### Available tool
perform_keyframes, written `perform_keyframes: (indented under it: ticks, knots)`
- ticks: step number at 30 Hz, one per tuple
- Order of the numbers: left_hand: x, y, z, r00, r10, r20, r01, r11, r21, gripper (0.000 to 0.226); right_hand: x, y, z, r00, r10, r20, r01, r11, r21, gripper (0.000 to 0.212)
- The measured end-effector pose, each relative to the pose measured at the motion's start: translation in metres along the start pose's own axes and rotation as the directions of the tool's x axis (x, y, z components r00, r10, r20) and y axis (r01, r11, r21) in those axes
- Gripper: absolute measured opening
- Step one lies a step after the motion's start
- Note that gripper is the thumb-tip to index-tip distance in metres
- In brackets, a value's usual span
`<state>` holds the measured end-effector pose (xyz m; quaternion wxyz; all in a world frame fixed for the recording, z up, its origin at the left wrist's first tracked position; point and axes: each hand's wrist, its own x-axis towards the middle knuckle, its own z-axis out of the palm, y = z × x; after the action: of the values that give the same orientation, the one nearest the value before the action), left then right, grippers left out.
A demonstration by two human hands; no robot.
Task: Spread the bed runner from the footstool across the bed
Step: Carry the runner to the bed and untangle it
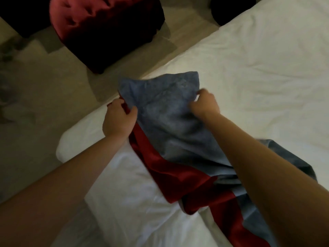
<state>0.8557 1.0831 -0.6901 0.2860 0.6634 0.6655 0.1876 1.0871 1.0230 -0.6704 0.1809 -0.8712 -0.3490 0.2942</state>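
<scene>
Left hand (118, 120) and right hand (204, 104) pinching runner (165, 114) end, rest bunched on bed (267, 59); uneven pull risks crooked, twisted lay.

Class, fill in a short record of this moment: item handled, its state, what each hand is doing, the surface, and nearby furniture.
item: bed runner, grey-blue with a red side
state: bunched and creased, not yet spread flat
left hand: grips the runner's red edge
right hand: pinches the grey-blue edge
surface: white bed
nearby: red tufted footstool on the floor beside the bed
</scene>
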Motion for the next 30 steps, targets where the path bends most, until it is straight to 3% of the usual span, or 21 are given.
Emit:
perform_keyframes:
  ticks: [2,4,8,12,18,23,26,28,30]
  knots:
    - [-0.001,-0.014,0.004,0.99,-0.1,0.099,0.095,0.994,0.054,0.046,-0.004,0.008,0.017,0.992,0.074,0.104,-0.066,0.994,-0.082,0.045]
    - [-0.004,-0.024,0.01,0.975,-0.126,0.184,0.107,0.989,0.106,0.049,-0.006,0.014,0.031,0.992,0.086,0.089,-0.073,0.987,-0.141,0.039]
    - [-0.002,-0.025,0.018,0.982,0.074,0.175,-0.057,0.993,-0.101,0.023,-0.001,0.013,0.042,1.0,-0.005,-0.03,0.0,0.981,-0.192,0.02]
    - [0.02,-0.022,0.004,0.972,0.228,0.05,-0.225,0.973,-0.058,0.02,0.012,-0.009,0.044,0.981,-0.103,-0.167,0.077,0.986,-0.151,0.011]
    - [0.08,-0.042,-0.041,0.958,0.285,-0.026,-0.278,0.948,0.157,0.017,0.043,-0.086,0.057,0.923,-0.329,-0.198,0.33,0.944,-0.033,0.017]
    - [0.108,-0.054,-0.057,0.963,0.27,0.007,-0.261,0.921,0.289,0.028,0.052,-0.114,0.072,0.948,-0.284,-0.142,0.289,0.957,0.019,0.022]
    - [0.096,-0.047,-0.051,0.964,0.266,0.007,-0.241,0.86,0.449,0.043,0.038,-0.097,0.067,0.943,-0.275,-0.185,0.282,0.959,0.011,0.028]
    - [0.079,-0.033,-0.043,0.927,0.374,-0.028,-0.308,0.803,0.511,0.043,0.021,-0.073,0.058,0.919,-0.31,-0.242,0.32,0.948,0.001,0.034]
    - [0.053,-0.014,-0.032,0.837,0.546,0.039,-0.502,0.737,0.453,0.037,-0.001,-0.043,0.046,0.888,-0.338,-0.312,0.35,0.936,-0.017,0.033]
